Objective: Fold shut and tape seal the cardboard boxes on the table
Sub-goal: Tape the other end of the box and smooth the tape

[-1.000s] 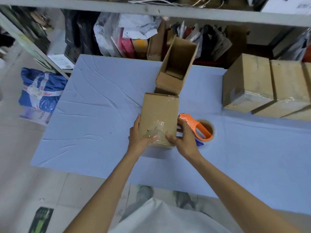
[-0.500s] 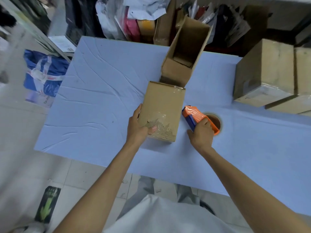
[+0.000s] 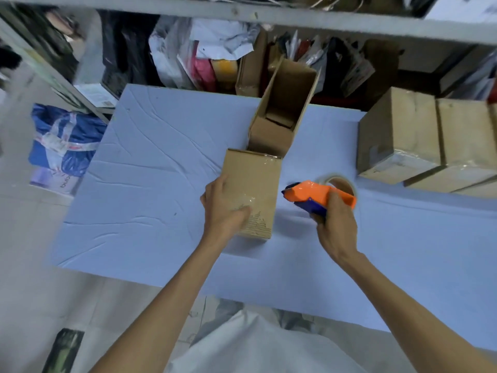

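Observation:
A tall closed cardboard box (image 3: pixel 255 184) stands in the middle of the blue table (image 3: pixel 150 189), with clear tape over its top. My left hand (image 3: pixel 222 208) grips its near left side. My right hand (image 3: pixel 336 222) holds an orange and blue tape dispenser (image 3: pixel 314 196) with its roll, lifted just right of the box and apart from it. Behind the closed box stands an open cardboard box (image 3: pixel 285 114), its flaps up.
Taped cardboard boxes (image 3: pixel 403 138) sit in a row at the right of the table. A metal shelf rail (image 3: pixel 269 16) crosses the top, with bags and clutter behind the table. A blue bag (image 3: pixel 64 141) lies on the floor to the left.
My right hand left the box's near face, took hold of the tape dispenser beside it and lifted it off the table. My left hand stayed on the box.

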Demonstrator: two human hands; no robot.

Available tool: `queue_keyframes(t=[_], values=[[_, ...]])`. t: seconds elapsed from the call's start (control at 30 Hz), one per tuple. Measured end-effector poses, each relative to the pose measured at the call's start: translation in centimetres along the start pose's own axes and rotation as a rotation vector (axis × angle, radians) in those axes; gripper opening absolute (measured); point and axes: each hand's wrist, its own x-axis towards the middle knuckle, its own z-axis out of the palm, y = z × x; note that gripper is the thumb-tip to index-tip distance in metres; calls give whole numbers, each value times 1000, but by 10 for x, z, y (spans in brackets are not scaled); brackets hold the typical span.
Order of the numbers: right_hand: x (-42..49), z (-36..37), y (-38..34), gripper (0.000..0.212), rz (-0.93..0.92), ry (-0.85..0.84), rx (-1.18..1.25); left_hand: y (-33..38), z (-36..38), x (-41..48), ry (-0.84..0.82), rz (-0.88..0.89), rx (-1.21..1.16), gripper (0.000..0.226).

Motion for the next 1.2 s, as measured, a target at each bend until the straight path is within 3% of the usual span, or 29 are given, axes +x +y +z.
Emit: queue_keyframes(t=[0.17, 0.27, 0.4, 0.5, 0.57, 0.7, 0.77, 0.9, 1.07, 1.2], values=[[-9, -31, -15, 32, -300, 152, -65, 45, 7, -13, -151, 503, 81, 72], [-12, -42, -23, 37, -399, 199, -71, 61, 8, -21, -295, 591, 126, 60], [-16, -50, -23, 39, -436, 144, -68, 65, 1, -21, -305, 692, 132, 43], [-19, -57, -21, 38, -451, 71, -90, 65, -8, -23, -339, 684, 138, 43], [-18, -64, -18, 48, -466, -8, -105, 64, -13, -25, -366, 634, 88, 38], [-11, -78, -23, 51, -348, -369, 26, 56, -14, -25, -352, 457, -7, 17], [-9, -82, -26, 45, -331, -463, 59, 53, -15, -25, -327, 425, -39, 13], [-15, -85, -34, 43, -293, -506, 140, 48, -18, -29, -275, 403, -30, 11], [-20, -78, -45, 75, -375, -461, -138, 36, -12, -32, -207, 289, -9, 10], [-22, -67, -39, 68, -411, -433, -176, 29, -7, -35, -182, 205, -13, 14]])
